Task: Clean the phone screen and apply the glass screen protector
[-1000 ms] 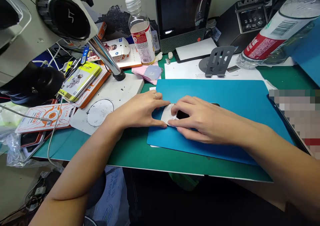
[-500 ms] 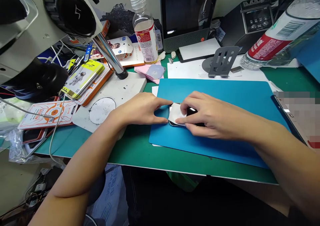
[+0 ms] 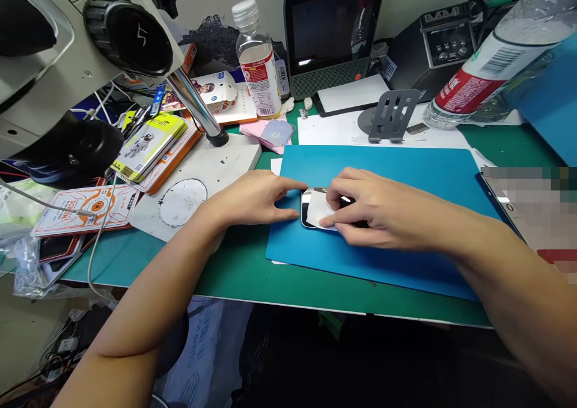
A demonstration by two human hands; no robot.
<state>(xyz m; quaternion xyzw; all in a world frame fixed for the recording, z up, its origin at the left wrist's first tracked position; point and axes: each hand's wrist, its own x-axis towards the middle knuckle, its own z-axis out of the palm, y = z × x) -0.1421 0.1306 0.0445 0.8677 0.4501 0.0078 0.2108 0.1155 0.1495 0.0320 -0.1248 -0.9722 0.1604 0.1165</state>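
Note:
A phone (image 3: 308, 200) with a dark, shiny screen lies flat on the blue mat (image 3: 406, 270). Bent over it, my right hand (image 3: 383, 216) pinches a white wipe (image 3: 319, 208) between thumb and fingers and presses it on the glass. The phone's right end is hidden under this hand. From the left comes my left hand (image 3: 252, 200), its forefinger and thumb stretched out and spread at the phone's left corners. The forefinger touches the upper corner; the thumb tip is at or just beside the lower edge.
A microscope (image 3: 130, 35) with its post and white base (image 3: 234, 155) stands at the left, near stacked boxes (image 3: 148, 146). Behind the mat are a small bottle (image 3: 259, 65), a dark screen device (image 3: 333, 29) and a grey stand (image 3: 393, 116). A large bottle (image 3: 478, 86) leans at the right.
The wipe has slid slightly right, away from the phone's left end, baring more of the screen there. My left hand keeps its spread pose. The view has shifted a little.

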